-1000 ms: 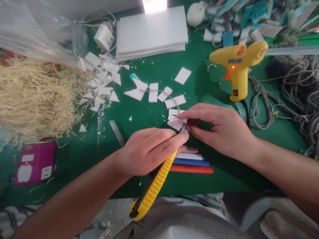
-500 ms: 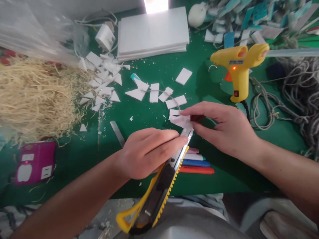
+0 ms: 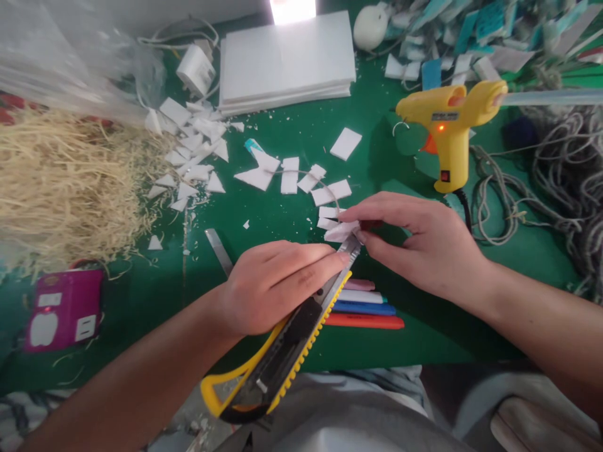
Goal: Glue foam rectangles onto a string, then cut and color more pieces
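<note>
My left hand (image 3: 273, 289) is closed around the metal front of a yellow and black utility knife (image 3: 289, 351), whose handle slants down toward my lap. The knife's tip meets a small white foam-board piece (image 3: 335, 235). My right hand (image 3: 424, 242) pinches that piece's right side between thumb and fingers; the fingertips partly cover it. A thin grey cord (image 3: 325, 184) curves from there over several white foam-board pieces (image 3: 289, 179) lying on the green table. Beneath the knife lie several markers, including a red marker (image 3: 367, 321) and a blue marker (image 3: 365, 307).
A yellow glue gun (image 3: 452, 135) with a lit red light stands at right, beside tangled grey cord (image 3: 565, 188). White boards (image 3: 287, 63) are stacked at the back. White scraps (image 3: 198, 144), straw-like shreds (image 3: 70, 188) and a magenta box (image 3: 66, 311) occupy the left. A metal strip (image 3: 218, 251) lies near my left hand.
The knife's handle end has swung left and slightly up, and its tip has shifted a little left. The white piece at the tip has tilted. My right hand keeps its pinch.
</note>
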`<state>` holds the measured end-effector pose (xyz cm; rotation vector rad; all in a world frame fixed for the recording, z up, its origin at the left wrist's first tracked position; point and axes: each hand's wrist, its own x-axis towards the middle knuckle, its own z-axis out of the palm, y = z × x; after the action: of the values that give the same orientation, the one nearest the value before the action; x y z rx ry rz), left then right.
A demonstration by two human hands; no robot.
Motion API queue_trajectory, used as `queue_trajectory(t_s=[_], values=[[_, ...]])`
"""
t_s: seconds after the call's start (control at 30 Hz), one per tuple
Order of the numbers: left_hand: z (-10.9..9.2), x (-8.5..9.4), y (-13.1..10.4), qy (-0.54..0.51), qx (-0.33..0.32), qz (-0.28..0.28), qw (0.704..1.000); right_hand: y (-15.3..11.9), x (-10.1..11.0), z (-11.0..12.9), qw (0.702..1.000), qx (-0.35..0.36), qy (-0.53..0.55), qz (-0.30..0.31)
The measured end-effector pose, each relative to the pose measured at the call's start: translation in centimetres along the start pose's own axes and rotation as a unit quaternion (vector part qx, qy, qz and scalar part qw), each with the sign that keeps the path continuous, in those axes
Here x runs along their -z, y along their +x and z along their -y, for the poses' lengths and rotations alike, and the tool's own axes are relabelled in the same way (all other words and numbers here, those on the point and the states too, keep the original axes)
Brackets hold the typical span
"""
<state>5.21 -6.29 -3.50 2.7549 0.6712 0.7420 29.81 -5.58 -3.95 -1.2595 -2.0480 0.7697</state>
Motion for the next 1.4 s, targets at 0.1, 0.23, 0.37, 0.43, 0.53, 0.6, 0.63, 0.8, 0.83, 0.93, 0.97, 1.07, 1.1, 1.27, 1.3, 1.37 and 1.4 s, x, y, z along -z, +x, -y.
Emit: queue_trajectory(t_s=[0.1,0.23,0.37,0.43,0.53,0.6,0.63,0.8,0.83,0.93,0.97,1.07,1.1,1.27,1.3,1.37,1.4], values=[[0.2,0.0,0.0,-0.001,-0.009,-0.009,1.0,0.0,0.1,0.0,1.0,-0.003,0.001,0.006],[0.4,0.1,0.1,0.003,-0.014,-0.007,1.0,0.0,0.0,0.0,1.0,0.0,-0.001,0.009],[0.6,-0.3,0.0,0.014,-0.019,0.009,1.0,0.0,0.0,0.0,1.0,-0.005,0.006,0.018],[0.6,-0.6,0.0,0.014,-0.025,-0.024,0.999,0.0,0.0,0.1,1.0,-0.004,0.01,0.021],[0.5,-0.7,-0.1,0.014,-0.034,-0.048,0.998,0.0,0.0,0.2,1.0,-0.005,0.008,0.017],[0.4,-0.4,0.0,0.019,-0.031,-0.003,0.999,0.0,0.0,0.2,1.0,-0.01,0.007,0.016],[0.4,-0.2,0.1,0.021,-0.031,0.011,0.999,0.0,0.0,0.2,1.0,-0.011,0.007,0.018],[0.4,0.2,0.2,0.033,-0.044,0.011,0.998,0.0,-0.1,0.1,1.0,-0.011,0.012,0.026],[0.4,0.2,0.2,0.035,-0.049,0.014,0.998,0.0,-0.1,0.1,1.0,-0.01,0.013,0.026],[0.5,0.1,0.1,0.034,-0.056,0.019,0.998,0.0,-0.1,0.1,0.999,-0.007,0.01,0.031],[0.6,0.1,0.1,0.033,-0.056,0.02,0.998,0.0,-0.1,0.1,0.999,-0.005,0.008,0.033],[0.8,0.1,0.1,0.029,-0.055,0.032,0.998,0.0,-0.1,0.1,0.999,0.006,0.007,0.038],[0.9,0.1,0.1,0.025,-0.055,0.035,0.998,0.1,0.0,0.1,0.999,0.008,0.008,0.04],[1.4,-0.8,-0.7,-0.012,-0.041,-0.035,0.998,0.2,0.3,0.2,0.998,0.002,0.04,0.054],[1.6,-0.9,-0.9,-0.02,-0.039,-0.041,0.998,0.2,0.3,0.2,0.997,0.0,0.049,0.059],[1.8,-1.1,-1.2,-0.031,-0.036,-0.03,0.998,0.3,0.5,0.2,0.996,-0.008,0.066,0.066],[2.0,-1.0,-1.3,-0.033,-0.035,-0.028,0.998,0.3,0.5,0.2,0.995,-0.011,0.075,0.069]])
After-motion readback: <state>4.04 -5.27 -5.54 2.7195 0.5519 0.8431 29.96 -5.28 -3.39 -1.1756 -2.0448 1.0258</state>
